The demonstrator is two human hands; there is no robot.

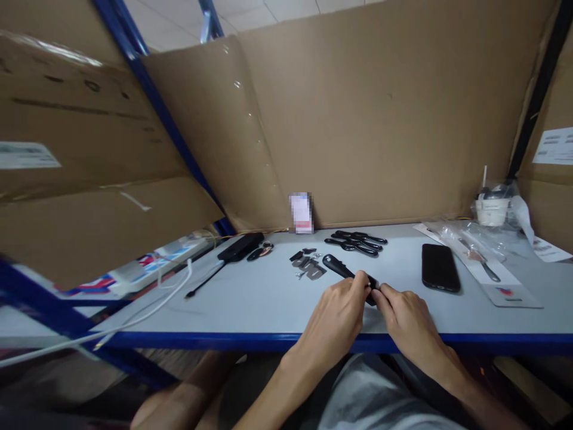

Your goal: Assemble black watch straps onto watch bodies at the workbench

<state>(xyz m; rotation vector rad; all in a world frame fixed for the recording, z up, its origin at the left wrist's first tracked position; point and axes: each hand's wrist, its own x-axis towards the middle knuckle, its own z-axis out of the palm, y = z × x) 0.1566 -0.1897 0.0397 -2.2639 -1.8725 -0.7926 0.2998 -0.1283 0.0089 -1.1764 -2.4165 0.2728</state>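
Note:
A black plastic handle with a hole at its far end lies slanted just above the table's front edge. My left hand is closed on its near part, thumb and index finger pinched together. My right hand is closed at the near end of the same handle, its fingertips against the left hand's. The fingers cover most of that end, so any small part between them is hidden. Left of the handle lie flat grey metal blades with slots, small black pieces and tiny screws.
Several more black handles lie at the back. A black phone and a packaged tool on a card are to the right, near a bagged cup. Leftward are a black device with a cable and a power strip. Cardboard walls surround the table.

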